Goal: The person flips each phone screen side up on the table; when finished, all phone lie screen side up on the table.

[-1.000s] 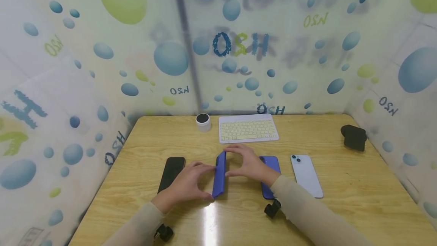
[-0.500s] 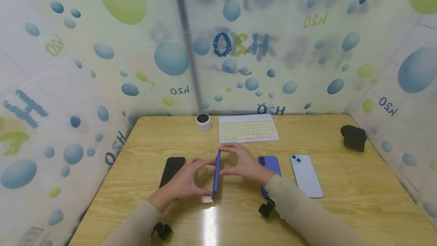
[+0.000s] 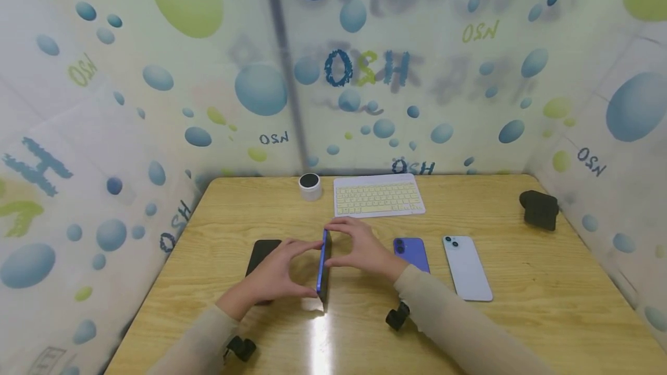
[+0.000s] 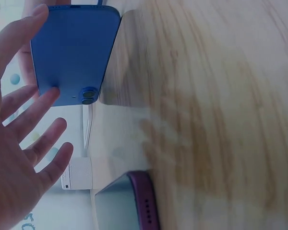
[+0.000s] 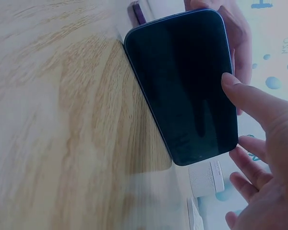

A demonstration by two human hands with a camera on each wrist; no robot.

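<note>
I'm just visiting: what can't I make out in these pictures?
Head view: the near end of the flat blue phone, behind the right sleeve.
Head view: part of the dark phone, behind the left hand.
Head view: the keyboard letters, too small to read.
Head view: what the black object is, too small and dark.
Right wrist view: part of the left hand, behind the held phone.

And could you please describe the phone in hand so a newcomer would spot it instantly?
On the wooden table, find the white keyboard. Nearer the person, the left hand and right hand hold a blue phone. It alone stands on edge; the dark phone, other blue phone and pale phone lie flat.
</note>
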